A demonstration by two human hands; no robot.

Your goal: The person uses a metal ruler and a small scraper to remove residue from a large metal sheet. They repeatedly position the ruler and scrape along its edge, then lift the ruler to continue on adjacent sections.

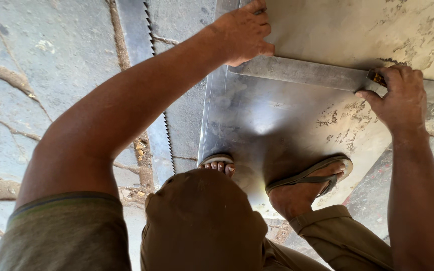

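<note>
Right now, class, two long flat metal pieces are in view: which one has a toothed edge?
The saw blade lying on the stone floor left of the metal sheet. Its right edge is jagged; the straightedge under both hands has smooth edges.

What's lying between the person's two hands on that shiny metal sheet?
In the head view, a long flat metal straightedge spans from the left hand to the right hand, lying across the metal sheet.

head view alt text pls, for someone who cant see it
A person crouches over a shiny flat metal sheet on stone ground, pressing a long grey metal straightedge across it with the left hand, the right hand holding a small tool against it. Both sandalled feet stand on the sheet; a long toothed saw blade lies alongside.
</note>
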